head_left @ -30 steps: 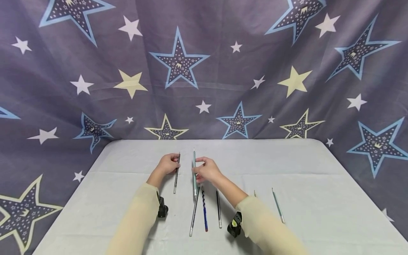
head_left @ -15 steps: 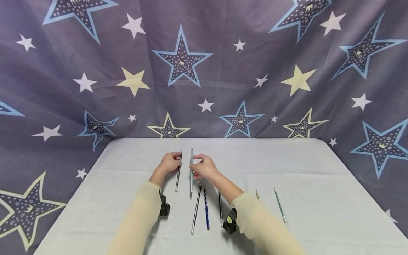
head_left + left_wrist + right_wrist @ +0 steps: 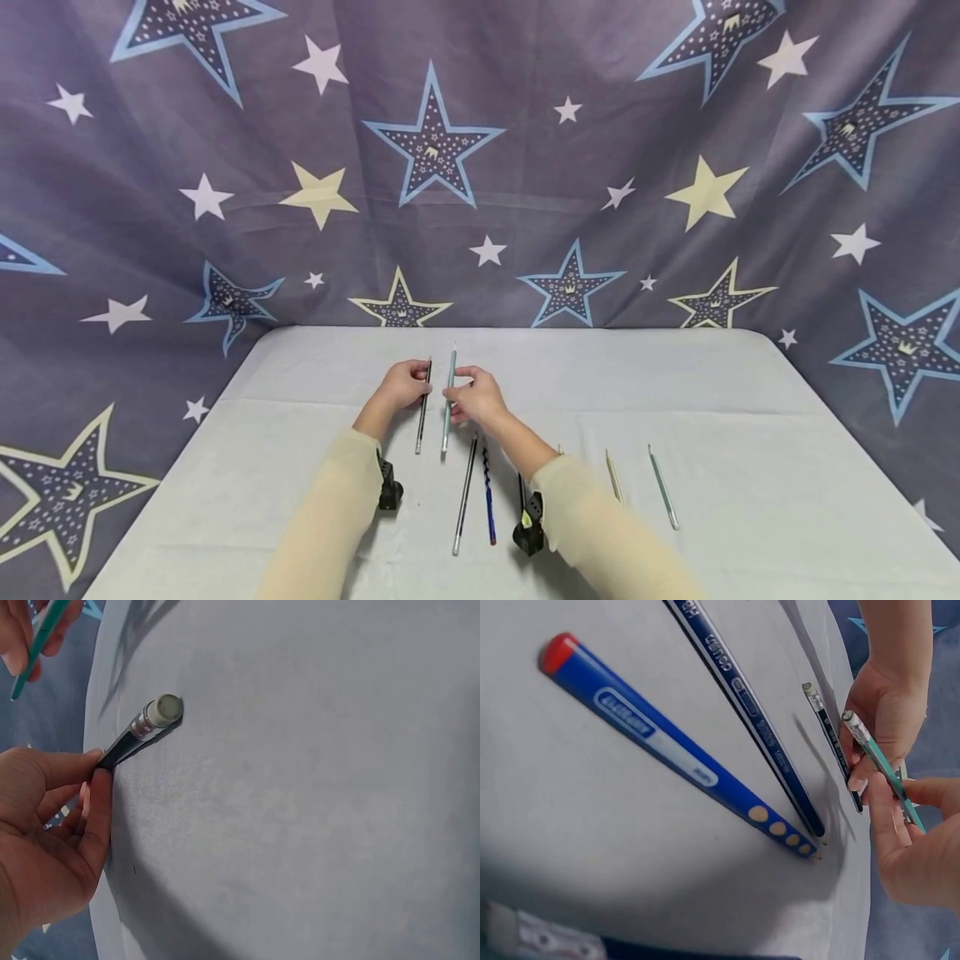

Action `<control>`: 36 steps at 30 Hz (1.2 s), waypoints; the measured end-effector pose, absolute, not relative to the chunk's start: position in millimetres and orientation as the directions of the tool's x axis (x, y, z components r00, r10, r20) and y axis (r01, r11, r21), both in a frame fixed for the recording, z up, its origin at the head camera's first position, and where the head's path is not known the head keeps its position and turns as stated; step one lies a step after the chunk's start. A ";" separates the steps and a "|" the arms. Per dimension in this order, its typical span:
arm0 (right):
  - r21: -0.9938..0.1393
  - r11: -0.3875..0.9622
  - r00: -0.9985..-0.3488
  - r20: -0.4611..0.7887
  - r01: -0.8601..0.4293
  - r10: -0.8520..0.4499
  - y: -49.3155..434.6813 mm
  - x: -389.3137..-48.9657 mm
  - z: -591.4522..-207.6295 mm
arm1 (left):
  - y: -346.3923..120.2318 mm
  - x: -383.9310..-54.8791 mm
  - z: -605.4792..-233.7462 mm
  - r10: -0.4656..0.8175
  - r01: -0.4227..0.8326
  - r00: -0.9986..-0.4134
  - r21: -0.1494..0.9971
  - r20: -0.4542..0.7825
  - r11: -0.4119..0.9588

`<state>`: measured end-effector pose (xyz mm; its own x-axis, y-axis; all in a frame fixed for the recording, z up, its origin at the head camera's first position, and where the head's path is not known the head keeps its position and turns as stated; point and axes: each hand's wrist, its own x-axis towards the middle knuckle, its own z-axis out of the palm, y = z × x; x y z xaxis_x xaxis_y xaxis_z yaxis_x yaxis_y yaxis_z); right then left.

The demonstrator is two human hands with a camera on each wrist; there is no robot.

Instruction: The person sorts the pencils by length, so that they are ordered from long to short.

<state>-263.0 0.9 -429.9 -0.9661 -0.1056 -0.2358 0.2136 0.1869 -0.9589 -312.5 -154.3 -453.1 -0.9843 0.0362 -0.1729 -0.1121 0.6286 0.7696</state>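
My left hand (image 3: 403, 385) pinches a dark pencil (image 3: 423, 421) with a white eraser end, between thumb and fingers, at the far left part of the table. The eraser end points back toward me, close over the cloth in the left wrist view. Just to its right, my right hand (image 3: 477, 397) pinches a teal pencil (image 3: 448, 408), tip pointing away and eraser end toward me. The two pencils stand side by side, a small gap between them. Closer to me lie a dark pencil with an eraser (image 3: 465, 500) and a blue pencil with a red end and grip dimples (image 3: 660, 742).
Another dark pencil (image 3: 522, 492) is partly hidden by the right wrist camera (image 3: 528, 529). Farther right lie a yellowish pencil (image 3: 614, 475) and a second teal pencil (image 3: 663, 487). A star-patterned curtain (image 3: 480, 167) hangs behind the white-covered table (image 3: 750, 467).
My right hand has moved left with the teal pencil, bringing it nearer the dark pencil and tilting it slightly. The left hand keeps its pinch. More of the yellowish pencil shows beside the right sleeve.
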 end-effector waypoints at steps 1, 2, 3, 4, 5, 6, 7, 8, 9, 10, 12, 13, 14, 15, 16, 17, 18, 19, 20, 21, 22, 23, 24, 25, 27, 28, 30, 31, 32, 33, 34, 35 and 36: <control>-0.958 0.184 -0.966 -0.239 0.218 -0.102 0.2 -262.9 -430.7 | -154.3 -312.2 -453.6 0.038 -0.112 -0.984 0.770 -0.174 0.628; -0.958 0.184 -0.966 -0.240 0.219 -0.100 -0.4 -263.3 -431.7 | -154.3 -312.1 -453.8 0.038 -0.114 -0.984 0.770 -0.176 0.628; -0.958 0.184 -0.966 -0.239 0.218 -0.098 -1.0 -263.4 -432.6 | -154.3 -312.2 -454.1 0.036 -0.115 -0.984 0.770 -0.177 0.628; -0.959 0.185 -0.967 -0.237 0.216 -0.097 -1.6 -263.4 -433.3 | -154.0 -312.1 -454.0 0.033 -0.121 -0.983 0.770 -0.181 0.626; -0.959 0.184 -0.967 -0.234 0.214 -0.096 -2.1 -263.4 -434.1 | -153.7 -312.1 -454.0 0.032 -0.123 -0.983 0.770 -0.183 0.626; -0.959 0.184 -0.968 -0.234 0.214 -0.095 -2.6 -263.3 -435.2 | -153.5 -312.0 -453.9 0.032 -0.122 -0.983 0.769 -0.183 0.627; -0.960 0.180 -0.968 -0.234 0.215 -0.094 -3.1 -263.2 -436.2 | -153.2 -312.0 -453.9 0.033 -0.120 -0.983 0.767 -0.182 0.630; -0.960 0.177 -0.968 -0.235 0.216 -0.093 -3.6 -263.2 -437.4 | -152.9 -311.9 -453.4 0.031 -0.123 -0.983 0.766 -0.183 0.631; -0.961 0.173 -0.968 -0.234 0.216 -0.092 -4.1 -263.1 -438.8 | -152.6 -311.8 -453.2 0.029 -0.125 -0.982 0.765 -0.184 0.631; -0.962 0.168 -0.968 -0.235 0.217 -0.091 -4.5 -263.1 -440.2 | -152.2 -311.5 -452.7 0.029 -0.127 -0.982 0.766 -0.186 0.631; -0.961 0.159 -0.967 -0.241 0.225 -0.087 -5.3 -263.2 -442.5 | -151.9 -311.3 -452.2 0.030 -0.127 -0.982 0.764 -0.188 0.633; -0.962 0.153 -0.967 -0.241 0.226 -0.085 -5.7 -263.6 -443.5 | -151.6 -311.2 -451.8 0.028 -0.130 -0.981 0.765 -0.190 0.630; -0.963 0.151 -0.967 -0.239 0.225 -0.082 -6.0 -264.1 -444.6 | -151.4 -311.2 -451.2 0.028 -0.131 -0.981 0.766 -0.191 0.630; -0.963 0.150 -0.968 -0.236 0.222 -0.081 -6.2 -264.6 -445.7 | -151.3 -311.2 -450.7 0.029 -0.131 -0.981 0.766 -0.192 0.629; -0.963 0.149 -0.969 -0.236 0.223 -0.078 -6.5 -265.2 -446.5 | -151.4 -311.1 -450.1 0.030 -0.131 -0.981 0.766 -0.193 0.629; -0.963 0.150 -0.969 -0.236 0.223 -0.077 -6.8 -265.8 -447.2 | -151.5 -311.2 -449.6 0.030 -0.133 -0.981 0.766 -0.194 0.629; -0.964 0.152 -0.969 -0.233 0.220 -0.078 -7.2 -266.2 -447.9 | -151.7 -311.2 -449.0 0.030 -0.133 -0.980 0.765 -0.195 0.630; -0.964 0.155 -0.969 -0.232 0.218 -0.080 -7.7 -266.5 -448.4 | -152.0 -311.2 -448.6 0.030 -0.134 -0.980 0.765 -0.197 0.630; -0.963 0.161 -0.970 -0.229 0.214 -0.083 -8.2 -266.7 -448.9 | -152.4 -311.3 -448.5 0.029 -0.137 -0.979 0.763 -0.200 0.631; -0.963 0.165 -0.970 -0.229 0.213 -0.087 -8.8 -266.7 -449.3 | -152.8 -311.3 -448.4 0.029 -0.140 -0.979 0.762 -0.203 0.632; -0.962 0.170 -0.969 -0.229 0.212 -0.090 -9.4 -266.8 -449.1 | -153.1 -311.5 -448.1 0.028 -0.142 -0.978 0.762 -0.205 0.631; -0.962 0.173 -0.969 -0.228 0.210 -0.094 -9.9 -266.8 -449.0 | -153.2 -311.7 -447.8 0.028 -0.141 -0.979 0.762 -0.204 0.631; -0.962 0.176 -0.969 -0.227 0.208 -0.096 -10.2 -266.9 -448.9 | -153.4 -311.8 -447.7 0.028 -0.141 -0.979 0.763 -0.204 0.630; -0.962 0.181 -0.970 -0.225 0.205 -0.097 -10.6 -267.0 -448.8 | -153.3 -312.0 -447.6 0.027 -0.143 -0.978 0.764 -0.205 0.629; -0.961 0.191 -0.971 -0.220 0.199 -0.096 -10.9 -267.3 -448.9 | -153.4 -312.4 -447.7 0.028 -0.137 -0.980 0.766 -0.198 0.628; -0.960 0.198 -0.971 -0.220 0.199 -0.092 -11.1 -267.5 -449.4 | -153.3 -312.4 -447.8 0.028 -0.136 -0.980 0.767 -0.197 0.627; -0.955 0.217 -0.971 -0.222 0.200 -0.084 -11.6 -267.8 -450.7 | -153.2 -312.2 -448.6 0.026 -0.138 -0.980 0.768 -0.197 0.626; -0.953 0.226 -0.971 -0.225 0.202 -0.080 -11.8 -267.9 -451.6 | -153.3 -312.1 -448.9 0.026 -0.137 -0.980 0.767 -0.196 0.627; -0.950 0.233 -0.971 -0.228 0.205 -0.075 -11.9 -268.0 -452.5 | -153.2 -312.0 -449.2 0.026 -0.136 -0.980 0.766 -0.195 0.628; -0.948 0.241 -0.971 -0.229 0.206 -0.072 -12.3 -268.1 -453.4 | -153.2 -312.0 -449.6 0.024 -0.139 -0.980 0.767 -0.197 0.627; -0.947 0.245 -0.970 -0.233 0.210 -0.068 -12.6 -268.4 -454.1 | -153.3 -311.8 -449.8 0.024 -0.139 -0.980 0.766 -0.197 0.627; -0.946 0.249 -0.970 -0.233 0.210 -0.067 -12.9 -268.9 -454.5 | -153.3 -311.7 -449.8 0.025 -0.139 -0.980 0.767 -0.198 0.626; -0.945 0.254 -0.971 -0.231 0.207 -0.065 -13.4 -269.7 -455.1 | -153.3 -311.8 -449.4 0.026 -0.137 -0.980 0.768 -0.197 0.626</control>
<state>-269.7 -13.4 -455.1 -0.9709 -0.0647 -0.2307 0.2075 0.2545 -0.9446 -311.8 -153.3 -449.4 -0.9801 0.0264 -0.1969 -0.1374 0.6260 0.7676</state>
